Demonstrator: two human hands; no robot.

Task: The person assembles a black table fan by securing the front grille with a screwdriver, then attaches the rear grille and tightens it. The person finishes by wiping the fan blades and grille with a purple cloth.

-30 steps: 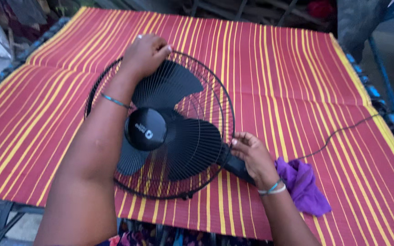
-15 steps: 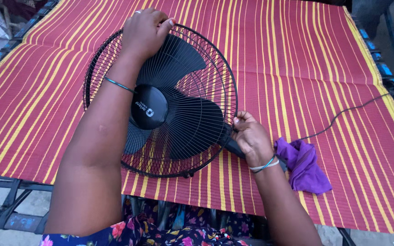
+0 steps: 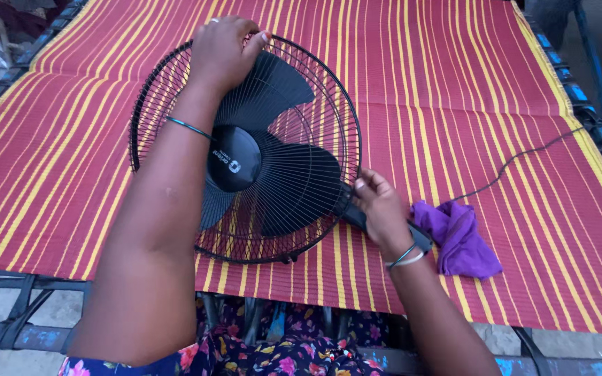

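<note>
Your left hand [image 3: 223, 52] has its fingers clamped on the far rim of the fan's black wire guard [image 3: 245, 150], which lies flat on the striped woven mat [image 3: 454, 83]. Right hand [image 3: 382, 209] fingers pinch the guard's near-right edge, by the neck. You're prob. steadying/turning the guard; next needs a firm 2-hand grip. Purple cloth [image 3: 460, 238] lies crumpled right of the guard, w/ a thin cord [image 3: 524, 157] beyond.

A metal-framed cot [image 3: 8, 292] carries a red, yellow-striped mat [image 3: 440, 76]; on the mat lie a black fan [image 3: 280, 174], a purple cloth [image 3: 461, 237] and a thin black cord [image 3: 517, 163].
</note>
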